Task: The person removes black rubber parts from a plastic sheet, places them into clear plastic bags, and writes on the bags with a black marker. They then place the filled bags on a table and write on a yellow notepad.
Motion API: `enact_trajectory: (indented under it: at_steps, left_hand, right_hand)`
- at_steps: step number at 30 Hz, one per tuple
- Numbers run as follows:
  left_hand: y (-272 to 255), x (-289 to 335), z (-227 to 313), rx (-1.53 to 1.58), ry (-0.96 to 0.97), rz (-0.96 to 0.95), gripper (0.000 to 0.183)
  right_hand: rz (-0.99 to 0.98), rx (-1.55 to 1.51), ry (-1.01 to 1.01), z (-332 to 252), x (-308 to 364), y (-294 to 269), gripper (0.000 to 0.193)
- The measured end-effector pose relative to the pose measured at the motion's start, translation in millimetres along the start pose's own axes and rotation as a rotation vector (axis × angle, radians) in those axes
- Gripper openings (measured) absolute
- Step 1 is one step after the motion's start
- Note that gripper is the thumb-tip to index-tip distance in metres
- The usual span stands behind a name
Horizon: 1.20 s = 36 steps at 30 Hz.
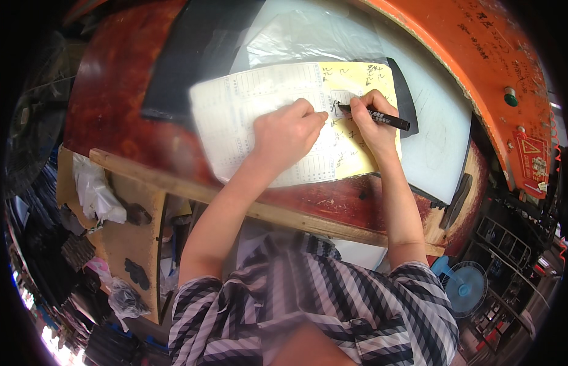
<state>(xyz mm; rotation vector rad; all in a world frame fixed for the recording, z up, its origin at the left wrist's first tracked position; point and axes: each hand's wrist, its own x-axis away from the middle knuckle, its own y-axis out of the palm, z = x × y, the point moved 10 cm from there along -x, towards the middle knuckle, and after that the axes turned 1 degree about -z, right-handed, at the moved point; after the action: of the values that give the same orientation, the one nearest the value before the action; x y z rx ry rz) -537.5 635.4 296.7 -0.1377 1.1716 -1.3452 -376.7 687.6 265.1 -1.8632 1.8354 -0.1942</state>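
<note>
A black marker pen (391,119) is gripped in my right hand (378,119), its tip touching a small white printed box (345,97) on a yellow page (360,155). Handwritten black marks cover parts of that page. To its left, and joining it, spreads a white sheet (226,116) printed with rows of form-like boxes. My left hand (287,135) rests on the white sheet near the seam, fingers curled in and closed. Nothing shows inside them.
Beneath the pages lie clear plastic film (296,38), a dark sheet (192,55) and a pale board (439,140) on a reddish wooden table (122,79). An orange machine frame (479,73) arches at right. A blue fan (464,287) stands lower right; a wooden shelf (128,244) is lower left.
</note>
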Motion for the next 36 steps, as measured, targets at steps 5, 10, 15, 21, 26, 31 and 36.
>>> enact_trajectory:
  at_steps: [5, 10, 15, 21, 26, 31, 36]
  left_hand:
    - [1, -1, 0, 0.001, -0.003, 0.0, 0.009]
    - [-3, 5, -2, -0.003, -0.012, -0.014, 0.003]
    - [-4, 7, -3, 0.018, -0.012, -0.007, 0.002]
    - [-3, 6, -4, 0.024, -0.02, 0.0, 0.003]
    - [-2, 8, -4, 0.004, -0.018, -0.021, 0.004]
    - [-4, 7, -4, 0.018, -0.018, -0.005, 0.001]
    - [0, 2, -2, 0.02, -0.025, -0.016, 0.002]
  right_hand:
    - [0.007, -0.011, -0.019, 1, -1, 0, 0.023]
    - [-0.035, 0.011, -0.094, -10, 4, 5, 0.024]
    - [0.022, -0.122, 0.087, 5, 8, 0, 0.026]
    - [-0.024, -0.04, 0.033, 3, 6, 4, 0.025]
    - [-0.054, -0.035, -0.005, 1, 7, 6, 0.025]
    - [0.077, -0.089, -0.041, -5, 8, -11, 0.026]
    - [0.166, -0.297, 0.191, 21, 5, -31, 0.027]
